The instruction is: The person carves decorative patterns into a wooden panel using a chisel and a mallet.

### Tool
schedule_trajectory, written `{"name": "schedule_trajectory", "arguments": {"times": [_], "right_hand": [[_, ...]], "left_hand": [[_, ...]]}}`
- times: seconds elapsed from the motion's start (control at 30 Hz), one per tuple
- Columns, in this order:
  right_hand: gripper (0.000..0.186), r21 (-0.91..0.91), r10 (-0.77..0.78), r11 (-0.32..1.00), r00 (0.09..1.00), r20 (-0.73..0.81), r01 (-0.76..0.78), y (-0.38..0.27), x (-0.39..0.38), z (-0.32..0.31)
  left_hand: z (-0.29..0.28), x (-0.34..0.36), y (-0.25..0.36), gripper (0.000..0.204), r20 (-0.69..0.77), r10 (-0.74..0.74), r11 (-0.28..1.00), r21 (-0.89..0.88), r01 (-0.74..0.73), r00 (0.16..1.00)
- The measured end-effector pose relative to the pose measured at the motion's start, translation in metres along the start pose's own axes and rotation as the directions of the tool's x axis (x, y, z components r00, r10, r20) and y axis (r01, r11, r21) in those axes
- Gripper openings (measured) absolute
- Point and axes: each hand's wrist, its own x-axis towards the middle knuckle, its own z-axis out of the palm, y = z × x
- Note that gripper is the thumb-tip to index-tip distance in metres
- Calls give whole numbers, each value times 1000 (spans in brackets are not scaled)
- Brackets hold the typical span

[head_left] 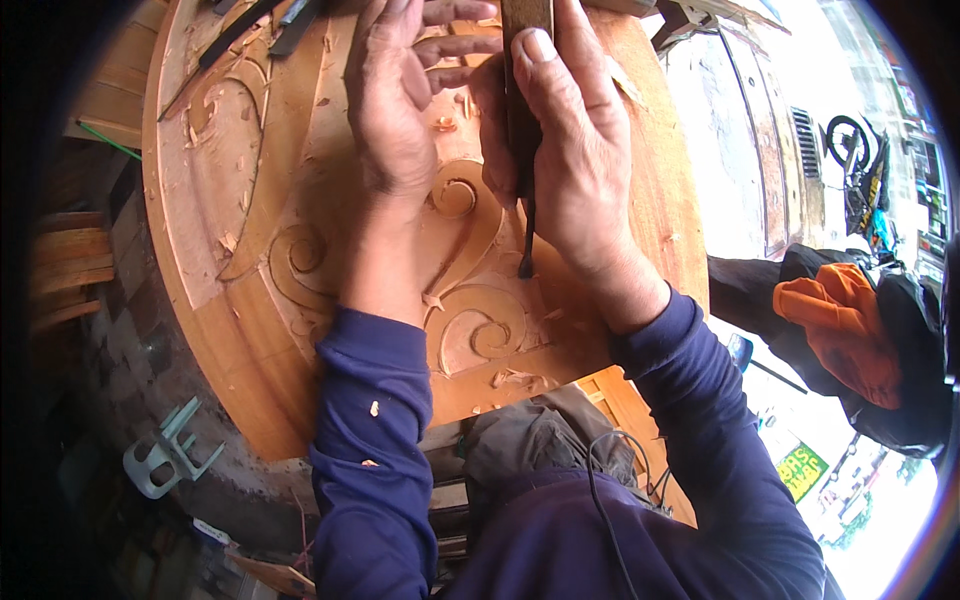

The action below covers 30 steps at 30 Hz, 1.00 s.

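My right hand (585, 150) is closed around a carving chisel (523, 120) with a brown wooden handle. The slim dark shaft runs down toward me and ends in a slightly wider tip over the carved panel (660, 190). On the other side of the handle, my left hand (393, 120) is open, fingers spread and pointing at the tool; whether the fingertips touch it I cannot tell. Scroll and leaf shapes stand in relief on the light brown wood, with a spiral scroll (490, 335) just below the chisel tip. Wood shavings (520, 378) lie scattered over the surface.
More dark tools (235, 30) rest at the panel's upper left. Stacked boards (75, 255) and a pale green plastic chair (170, 450) are on the left. To the right are an orange cloth (840, 320) on a black cover and a motorcycle (855, 160). A thin cable (600, 495) hangs by my body.
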Motion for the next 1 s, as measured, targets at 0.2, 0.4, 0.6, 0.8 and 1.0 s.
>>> {"name": "schedule_trajectory", "arguments": {"times": [0.2, 0.4, 0.6, 0.8, 1.0], "right_hand": [[62, -58, -95, 994, 992, -83, 91, 6, -2, 14], [59, -170, -51, 983, 989, 141, 75, 21, 6, -11], [59, -265, -32, 963, 994, 107, 59, 20, 8, -1], [54, -370, 40, 928, 999, 3, -36, 24, -16, -11], [53, -363, 68, 925, 988, -141, -116, 5, -5, -9]], "left_hand": [[6, 0, 3, 60, 165, 26, 975, -222, 11, 986], [-3, 3, -5, 53, 214, 132, 978, -186, -92, 968], [5, 5, -11, 34, 14, 276, 911, 315, -266, 961], [0, 3, -14, 20, -21, 264, 925, 289, -247, 964], [1, 2, -15, 40, 79, 251, 883, 391, -262, 965]]}}
